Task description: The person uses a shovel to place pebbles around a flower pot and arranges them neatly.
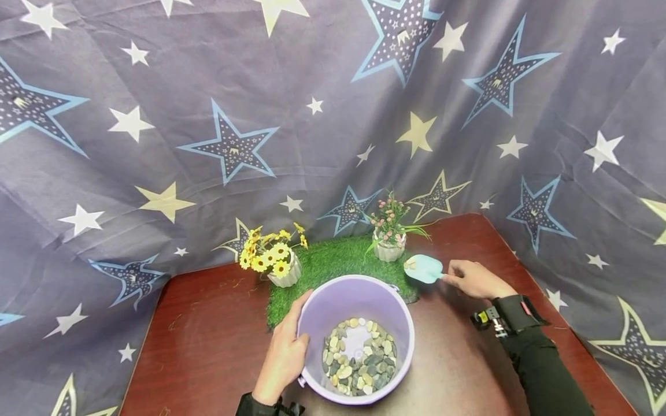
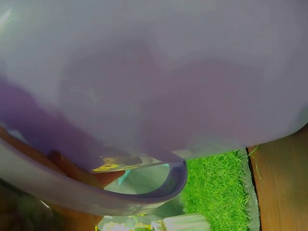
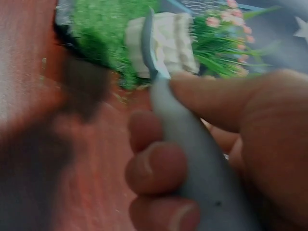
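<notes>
A purple bucket (image 1: 359, 283) stands on the table with its mouth up, a layer of grey, white and tan pebbles (image 1: 359, 370) on its bottom. My left hand (image 1: 285, 349) grips the bucket's left side at the rim. In the left wrist view, its fingers (image 2: 72, 171) lie between the bucket wall and the purple handle (image 2: 144, 202). My right hand (image 1: 476, 279) holds a light blue toy shovel (image 1: 428, 269) by its handle, right of the bucket and above the table. A few pale pebbles (image 1: 411, 264) lie in the shovel's scoop.
Behind the bucket lies a green artificial grass mat (image 1: 333, 260). On it stand a white pot of yellow flowers (image 1: 285, 273) and a white pot of pink flowers (image 1: 389, 249). A star-patterned curtain (image 1: 291, 75) hangs round the reddish-brown table (image 1: 208, 341).
</notes>
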The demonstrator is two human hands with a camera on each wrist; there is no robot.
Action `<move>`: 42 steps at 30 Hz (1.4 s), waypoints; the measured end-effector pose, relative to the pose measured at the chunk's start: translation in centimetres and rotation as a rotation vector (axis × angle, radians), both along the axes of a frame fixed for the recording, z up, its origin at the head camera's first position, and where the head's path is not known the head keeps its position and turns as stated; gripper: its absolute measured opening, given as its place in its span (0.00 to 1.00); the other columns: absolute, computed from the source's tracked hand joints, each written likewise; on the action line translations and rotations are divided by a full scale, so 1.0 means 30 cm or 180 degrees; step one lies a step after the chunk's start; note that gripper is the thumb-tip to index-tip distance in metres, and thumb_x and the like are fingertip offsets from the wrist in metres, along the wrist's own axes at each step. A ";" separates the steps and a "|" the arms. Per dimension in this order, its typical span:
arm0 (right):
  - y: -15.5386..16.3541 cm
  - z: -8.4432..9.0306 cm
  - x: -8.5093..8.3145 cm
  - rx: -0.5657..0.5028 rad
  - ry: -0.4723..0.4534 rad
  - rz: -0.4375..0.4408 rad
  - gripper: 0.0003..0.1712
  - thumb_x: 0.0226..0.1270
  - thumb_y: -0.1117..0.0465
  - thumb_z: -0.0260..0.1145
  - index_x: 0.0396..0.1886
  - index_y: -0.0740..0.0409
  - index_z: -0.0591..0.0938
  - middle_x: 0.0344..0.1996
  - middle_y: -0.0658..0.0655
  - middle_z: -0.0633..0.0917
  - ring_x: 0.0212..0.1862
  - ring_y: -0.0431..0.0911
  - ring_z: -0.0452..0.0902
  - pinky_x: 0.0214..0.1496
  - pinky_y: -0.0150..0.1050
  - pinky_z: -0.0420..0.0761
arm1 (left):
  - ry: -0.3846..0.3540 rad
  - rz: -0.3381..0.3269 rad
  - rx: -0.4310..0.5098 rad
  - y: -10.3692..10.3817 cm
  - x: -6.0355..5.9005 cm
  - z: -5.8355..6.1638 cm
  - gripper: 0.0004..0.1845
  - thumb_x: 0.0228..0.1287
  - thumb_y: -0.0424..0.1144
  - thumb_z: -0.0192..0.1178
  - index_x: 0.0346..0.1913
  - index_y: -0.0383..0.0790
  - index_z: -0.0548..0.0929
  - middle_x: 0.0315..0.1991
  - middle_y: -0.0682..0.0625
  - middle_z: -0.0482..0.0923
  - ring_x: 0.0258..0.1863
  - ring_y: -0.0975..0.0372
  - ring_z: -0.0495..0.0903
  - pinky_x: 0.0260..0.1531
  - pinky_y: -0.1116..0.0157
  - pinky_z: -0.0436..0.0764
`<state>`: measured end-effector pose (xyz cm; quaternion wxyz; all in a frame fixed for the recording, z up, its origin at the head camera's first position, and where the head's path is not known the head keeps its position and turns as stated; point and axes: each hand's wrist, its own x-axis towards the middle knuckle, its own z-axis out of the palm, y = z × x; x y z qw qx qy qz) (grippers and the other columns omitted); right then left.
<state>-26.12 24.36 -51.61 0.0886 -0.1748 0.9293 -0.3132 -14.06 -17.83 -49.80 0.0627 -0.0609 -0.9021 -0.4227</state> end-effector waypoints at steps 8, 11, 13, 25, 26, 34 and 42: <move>-0.088 -0.062 -0.062 0.0347 0.0057 -0.0069 0.14 0.72 0.59 0.66 0.25 0.58 0.77 0.15 0.49 0.75 0.20 0.42 0.70 0.28 0.38 0.69 | -0.0050 0.0048 0.0028 -0.003 0.009 -0.010 0.44 0.55 0.19 0.51 0.77 0.51 0.69 0.71 0.43 0.75 0.65 0.43 0.79 0.62 0.39 0.78; -0.114 -0.033 -0.069 0.0464 0.0036 -0.0178 0.13 0.70 0.59 0.66 0.25 0.59 0.79 0.14 0.50 0.76 0.20 0.44 0.73 0.29 0.40 0.71 | -0.0094 0.0035 0.0037 -0.001 0.001 -0.005 0.44 0.55 0.20 0.51 0.77 0.52 0.68 0.72 0.43 0.74 0.65 0.43 0.78 0.62 0.39 0.78; -0.125 -0.019 -0.076 0.0569 0.0028 -0.0201 0.13 0.70 0.59 0.66 0.25 0.60 0.81 0.15 0.51 0.78 0.21 0.44 0.74 0.30 0.41 0.73 | -0.0117 0.0024 0.0051 -0.001 -0.004 -0.004 0.45 0.55 0.20 0.51 0.77 0.53 0.68 0.72 0.43 0.74 0.65 0.43 0.78 0.62 0.39 0.78; -0.162 0.038 -0.091 0.0962 -0.0003 -0.0447 0.13 0.68 0.56 0.67 0.26 0.59 0.85 0.25 0.57 0.85 0.30 0.54 0.80 0.33 0.52 0.78 | -0.0132 0.0023 0.0066 0.001 -0.009 -0.007 0.45 0.55 0.20 0.52 0.77 0.53 0.68 0.73 0.44 0.73 0.65 0.43 0.78 0.62 0.38 0.78; -0.165 0.042 -0.093 0.0968 -0.0007 -0.0428 0.13 0.68 0.56 0.67 0.25 0.58 0.85 0.25 0.57 0.85 0.30 0.54 0.80 0.33 0.52 0.78 | -0.0128 0.0024 0.0065 0.001 -0.009 -0.007 0.45 0.55 0.20 0.52 0.77 0.52 0.68 0.73 0.44 0.73 0.65 0.43 0.78 0.62 0.38 0.78; -0.186 0.089 -0.117 0.1157 -0.0087 -0.0275 0.12 0.68 0.57 0.68 0.28 0.59 0.88 0.26 0.57 0.86 0.32 0.54 0.81 0.38 0.53 0.79 | -0.0146 0.0001 0.0060 -0.006 -0.007 -0.007 0.45 0.55 0.20 0.52 0.78 0.54 0.67 0.73 0.43 0.73 0.65 0.43 0.78 0.62 0.38 0.78; -0.184 0.121 -0.142 0.1282 -0.0446 -0.0227 0.19 0.70 0.53 0.66 0.21 0.59 0.85 0.17 0.54 0.82 0.28 0.51 0.79 0.35 0.49 0.78 | -0.0152 -0.0006 0.0081 -0.007 -0.008 -0.003 0.45 0.55 0.20 0.52 0.78 0.53 0.67 0.73 0.43 0.73 0.65 0.42 0.78 0.61 0.38 0.79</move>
